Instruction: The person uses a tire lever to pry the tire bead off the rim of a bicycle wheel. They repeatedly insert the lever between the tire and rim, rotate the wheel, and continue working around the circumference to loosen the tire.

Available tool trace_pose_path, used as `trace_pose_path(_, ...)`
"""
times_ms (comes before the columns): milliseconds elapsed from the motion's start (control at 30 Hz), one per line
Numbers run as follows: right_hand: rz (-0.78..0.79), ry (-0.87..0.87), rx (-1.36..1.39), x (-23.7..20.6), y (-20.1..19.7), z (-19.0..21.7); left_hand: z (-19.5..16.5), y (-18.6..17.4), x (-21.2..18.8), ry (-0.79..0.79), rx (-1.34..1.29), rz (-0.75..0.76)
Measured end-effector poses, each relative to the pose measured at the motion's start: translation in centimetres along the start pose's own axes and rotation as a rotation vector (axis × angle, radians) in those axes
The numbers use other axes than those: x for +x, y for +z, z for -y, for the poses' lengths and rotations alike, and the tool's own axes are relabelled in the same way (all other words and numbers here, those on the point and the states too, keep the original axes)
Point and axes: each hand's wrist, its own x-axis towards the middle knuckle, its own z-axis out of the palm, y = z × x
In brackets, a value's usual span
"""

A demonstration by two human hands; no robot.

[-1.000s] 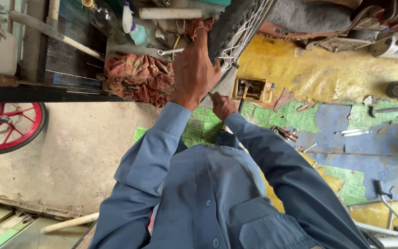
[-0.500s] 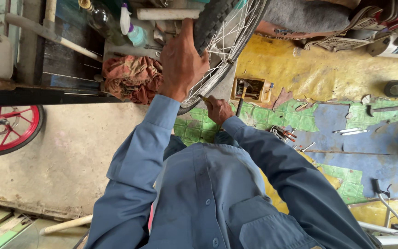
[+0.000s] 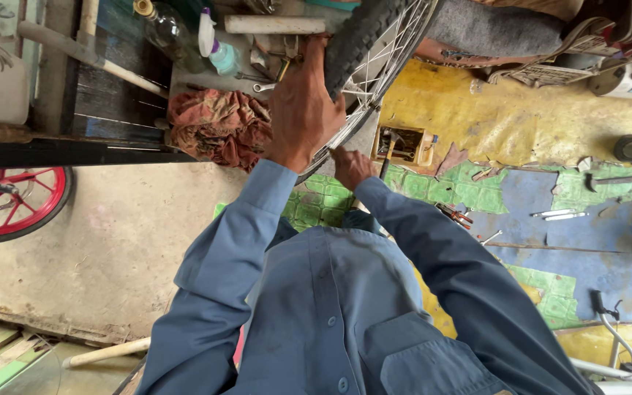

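Observation:
A spoked wheel with a black knobbly tyre (image 3: 363, 36) stands in front of me at the top centre. My left hand (image 3: 303, 110) grips its tyre and rim from the left side. Lower down, my right hand (image 3: 351, 167) is closed by the rim's bottom edge, holding a thin tool that touches the spokes; the tool is mostly hidden. Both arms wear blue sleeves.
A red rag (image 3: 217, 126), a bottle (image 3: 166, 29), a spray bottle (image 3: 217, 47) and wrenches lie on the dark bench at left. A red-rimmed wheel (image 3: 9, 201) is at far left. A small wooden box (image 3: 402, 144) and loose tools (image 3: 557, 214) rest on the painted floor.
My view has shifted slightly, so the wheel and both hands sit a little further right. My left hand has slid up the tyre; my right hand stays at the rim's lower edge.

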Motion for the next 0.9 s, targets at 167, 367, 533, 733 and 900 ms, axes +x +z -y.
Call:
trace_pose_path(167, 0.072, 0.061, -0.116, 0.5, -0.5, 0.6, -1.4, -0.6, -0.8, -0.084, -0.006, 0.111)
trace_pose_path(367, 0.151, -0.060, -0.241, 2.7, -1.7, 0.9, -2.6, -0.5, -0.9, -0.073, -0.075, 0.099)
trace_pose_path(533, 0.005, -0.451, -0.194, 2.7, -2.3, 1.8, -3.1, 0.0, -1.6, -0.059, -0.054, 0.084)
trace_pose_path(733, 0.119, -0.299, -0.226, 2.5, -2.4, 1.7, -2.8, 0.3, -1.5, -0.099, -0.069, 0.134)
trace_pose_path(900, 0.230, -0.045, -0.258, 2.0, -1.8, 0.6, -2.6, -0.3, -1.1, -0.034, -0.084, 0.052)
